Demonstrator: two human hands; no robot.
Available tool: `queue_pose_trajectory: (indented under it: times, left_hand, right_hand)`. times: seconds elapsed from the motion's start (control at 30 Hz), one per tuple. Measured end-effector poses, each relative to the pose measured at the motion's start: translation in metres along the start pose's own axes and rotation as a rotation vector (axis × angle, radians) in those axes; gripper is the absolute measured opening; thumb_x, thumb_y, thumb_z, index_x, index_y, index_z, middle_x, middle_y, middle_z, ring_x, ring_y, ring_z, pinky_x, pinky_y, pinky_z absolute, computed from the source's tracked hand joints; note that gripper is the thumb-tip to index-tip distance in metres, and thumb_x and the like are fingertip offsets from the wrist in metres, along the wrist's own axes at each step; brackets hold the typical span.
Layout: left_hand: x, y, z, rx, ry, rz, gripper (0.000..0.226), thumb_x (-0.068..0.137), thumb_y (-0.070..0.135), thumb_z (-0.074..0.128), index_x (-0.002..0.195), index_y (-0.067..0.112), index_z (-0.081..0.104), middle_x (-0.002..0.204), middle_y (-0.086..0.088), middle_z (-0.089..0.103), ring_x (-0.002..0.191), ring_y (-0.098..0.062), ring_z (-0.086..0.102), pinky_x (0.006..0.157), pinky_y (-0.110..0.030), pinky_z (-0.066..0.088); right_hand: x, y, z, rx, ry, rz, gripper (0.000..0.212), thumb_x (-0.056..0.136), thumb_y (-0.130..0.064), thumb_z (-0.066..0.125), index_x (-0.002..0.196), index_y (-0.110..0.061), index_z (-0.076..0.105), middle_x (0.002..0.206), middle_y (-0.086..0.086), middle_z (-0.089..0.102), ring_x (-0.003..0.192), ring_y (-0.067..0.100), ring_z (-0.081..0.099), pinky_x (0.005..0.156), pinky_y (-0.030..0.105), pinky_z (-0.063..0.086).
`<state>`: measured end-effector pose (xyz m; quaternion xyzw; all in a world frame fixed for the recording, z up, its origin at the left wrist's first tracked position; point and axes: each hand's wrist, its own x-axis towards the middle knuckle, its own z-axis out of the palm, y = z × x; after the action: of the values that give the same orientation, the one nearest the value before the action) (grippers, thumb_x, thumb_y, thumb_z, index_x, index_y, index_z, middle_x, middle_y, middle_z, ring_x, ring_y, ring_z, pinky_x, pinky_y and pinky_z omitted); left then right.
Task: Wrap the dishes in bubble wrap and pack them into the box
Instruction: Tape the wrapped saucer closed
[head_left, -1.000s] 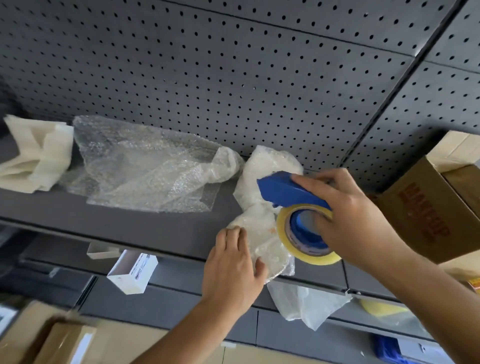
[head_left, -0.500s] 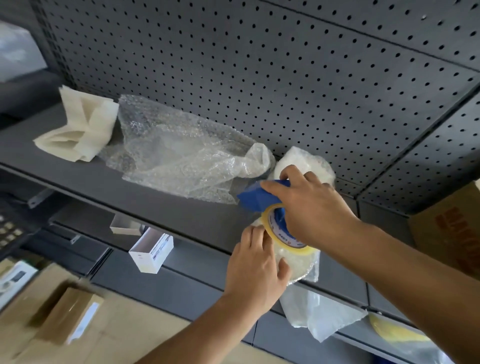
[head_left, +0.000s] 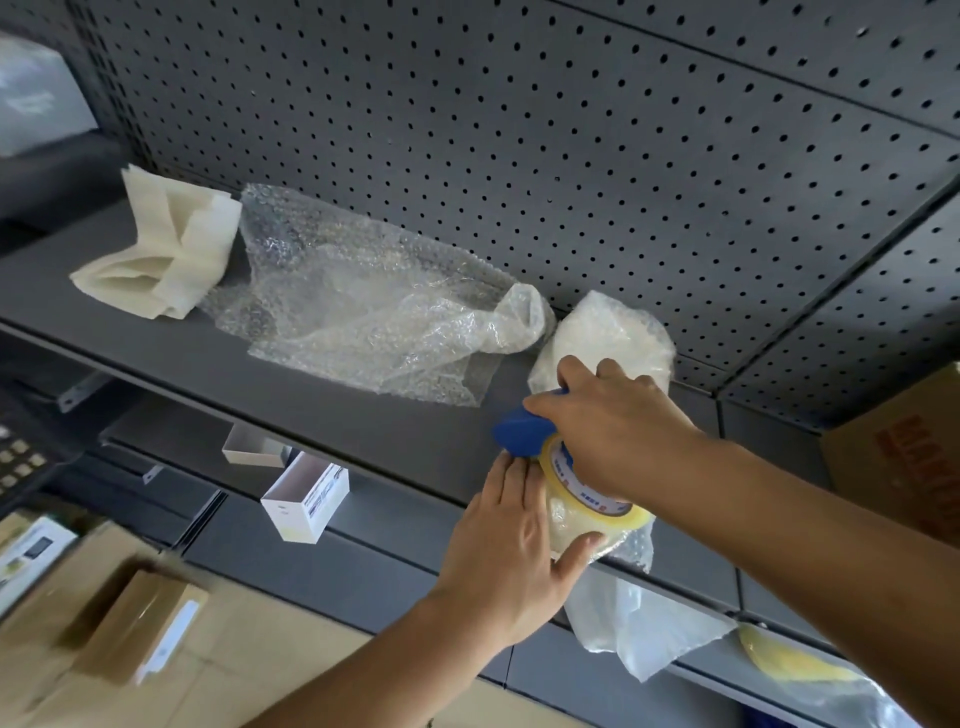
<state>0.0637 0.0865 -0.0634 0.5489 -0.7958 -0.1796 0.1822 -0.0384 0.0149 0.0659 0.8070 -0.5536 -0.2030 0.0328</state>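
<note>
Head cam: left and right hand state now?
Left hand: open, pressing flat on white bubble-wrapped bundle.
Right hand: grips blue plastic tape dispenser.

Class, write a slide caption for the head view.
The right hand holds a tape dispenser on a bubble-wrapped bundle; the left hand steadies it.

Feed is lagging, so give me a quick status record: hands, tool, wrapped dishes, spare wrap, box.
left hand: pressed flat on the bubble-wrapped dish at the grey shelf front edge
right hand: grips the blue tape dispenser with its yellowish tape roll, set on that dish
second bubble-wrapped bundle: behind the right hand, by the pegboard
loose clear bubble wrap sheet: on shelf, left of both
folded cream foam sheets: shelf, far left
brown cardboard box: right edge of view, inside hidden
</note>
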Motion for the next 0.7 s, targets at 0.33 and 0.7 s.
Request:
queue_pose_trajectory:
  times: [0.33,0.7]
  left_hand:
    - [-0.004,-0.014,0.005,-0.299,0.274,-0.080,0.060,0.073,0.066,0.070,0.110,0.021,0.055,0.116,0.010,0.049,0.103,-0.009,0.053,0.068,-0.016,0.047]
    - [0.038,-0.028,-0.056,-0.997,-0.318,-0.641,0.010,0.094,0.011,0.060,0.097,0.003,0.066,0.082,-0.005,0.063,0.067,-0.016,0.061,0.071,-0.031,0.059]
  right_hand:
    - [-0.002,-0.001,0.003,-0.021,0.014,-0.005,0.060,0.084,-0.004,0.061,0.136,-0.031,0.049,0.119,0.006,0.036,0.089,0.026,0.029,0.073,0.041,0.032]
    - [-0.027,0.008,0.021,0.043,0.134,0.008,0.055,0.097,-0.024,0.048,0.149,-0.034,0.032,0.130,0.007,0.037,0.106,0.031,0.046,0.083,0.042,0.044]
